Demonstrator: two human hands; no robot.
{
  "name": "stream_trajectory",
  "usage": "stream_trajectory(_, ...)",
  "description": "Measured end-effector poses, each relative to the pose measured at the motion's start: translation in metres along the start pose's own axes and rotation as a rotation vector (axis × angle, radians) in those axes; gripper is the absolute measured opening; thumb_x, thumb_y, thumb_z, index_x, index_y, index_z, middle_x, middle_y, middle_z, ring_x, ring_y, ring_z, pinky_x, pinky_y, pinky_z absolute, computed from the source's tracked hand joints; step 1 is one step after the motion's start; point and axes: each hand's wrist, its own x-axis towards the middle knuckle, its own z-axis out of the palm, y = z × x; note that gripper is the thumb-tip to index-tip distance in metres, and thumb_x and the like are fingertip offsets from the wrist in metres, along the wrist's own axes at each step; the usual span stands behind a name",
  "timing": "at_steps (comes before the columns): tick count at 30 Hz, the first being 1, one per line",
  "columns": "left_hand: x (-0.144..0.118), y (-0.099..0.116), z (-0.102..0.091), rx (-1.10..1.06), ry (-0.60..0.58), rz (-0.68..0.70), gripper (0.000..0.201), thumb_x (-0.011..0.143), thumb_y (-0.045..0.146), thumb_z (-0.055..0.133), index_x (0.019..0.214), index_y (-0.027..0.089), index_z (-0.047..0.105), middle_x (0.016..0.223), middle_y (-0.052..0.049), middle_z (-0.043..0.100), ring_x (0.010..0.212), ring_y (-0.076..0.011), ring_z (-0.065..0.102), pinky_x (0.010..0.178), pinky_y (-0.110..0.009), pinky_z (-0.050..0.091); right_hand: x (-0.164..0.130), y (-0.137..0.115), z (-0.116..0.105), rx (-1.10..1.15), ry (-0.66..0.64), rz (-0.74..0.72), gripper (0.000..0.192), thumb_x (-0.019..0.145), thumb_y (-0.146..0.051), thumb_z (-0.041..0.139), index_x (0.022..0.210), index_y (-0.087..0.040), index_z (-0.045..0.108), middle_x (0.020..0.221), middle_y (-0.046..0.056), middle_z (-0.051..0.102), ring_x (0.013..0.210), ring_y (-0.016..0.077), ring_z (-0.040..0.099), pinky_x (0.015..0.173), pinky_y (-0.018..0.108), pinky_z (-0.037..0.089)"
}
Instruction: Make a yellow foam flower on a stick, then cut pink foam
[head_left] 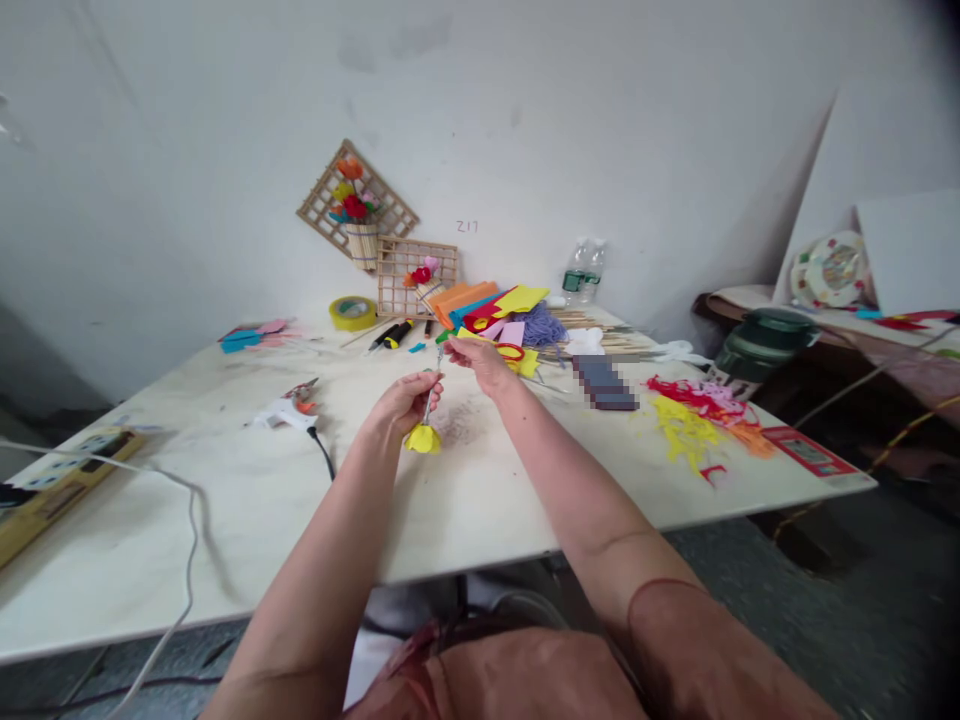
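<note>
The left hand (401, 400) is closing its grip around a thin stem (429, 400), with a yellow flower (424, 438) hanging at the stem's lower end just above the tabletop (487, 500). The right hand (480, 360) is pinching the stem's upper end between its fingertips. A glue gun (289, 410) is lying left of the hands, coloured foam sheets (487, 305) behind them, and paper scraps (694, 415) to the right.
</note>
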Motion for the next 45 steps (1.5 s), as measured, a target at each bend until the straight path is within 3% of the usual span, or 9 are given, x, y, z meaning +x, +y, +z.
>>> stream_trajectory(4, 0.000, -0.003, 0.001, 0.008, -0.001, -0.030, 0.010, 0.076, 0.005, 0.052, 0.073, 0.006, 0.061, 0.052, -0.002, 0.054, 0.039, -0.0063, 0.048, 0.038, -0.016, 0.041, -0.001, 0.000, -0.001, -0.046, -0.038, -0.008, 0.037, 0.068, -0.047, 0.060, 0.084, -0.015, 0.069, 0.091, 0.004, 0.067, 0.073, 0.0080, 0.055, 0.074, 0.021, 0.040)
stream_trajectory(20, 0.001, -0.007, -0.002, -0.029, -0.052, -0.099, 0.007, 0.075, 0.005, 0.054, 0.076, 0.008, 0.060, 0.052, -0.001, 0.053, 0.040, -0.0050, 0.046, 0.039, -0.013, 0.041, 0.004, 0.011, -0.003, 0.166, -0.073, 0.033, 0.025, 0.048, -0.033, 0.078, 0.063, -0.014, 0.068, 0.067, 0.000, 0.061, 0.066, 0.0088, 0.050, 0.071, 0.025, 0.036)
stream_trajectory(35, -0.001, -0.007, 0.002, 0.002, -0.060, -0.098, 0.003, 0.074, 0.007, 0.056, 0.073, 0.008, 0.059, 0.050, -0.001, 0.053, 0.039, -0.0054, 0.046, 0.037, -0.014, 0.040, 0.004, 0.009, -0.004, 0.218, -0.134, -0.017, 0.018, 0.049, -0.023, 0.076, 0.062, -0.014, 0.068, 0.086, 0.004, 0.064, 0.086, 0.0126, 0.053, 0.080, 0.026, 0.037)
stream_trajectory(45, -0.002, -0.009, 0.001, -0.036, -0.104, -0.113, 0.002, 0.072, 0.008, 0.058, 0.070, 0.010, 0.058, 0.051, -0.001, 0.053, 0.041, -0.0061, 0.046, 0.037, -0.015, 0.039, 0.000, 0.005, -0.003, 0.255, -0.169, -0.052, 0.016, 0.048, -0.022, 0.077, 0.056, -0.014, 0.067, 0.085, 0.003, 0.061, 0.087, 0.0127, 0.052, 0.081, 0.026, 0.038)
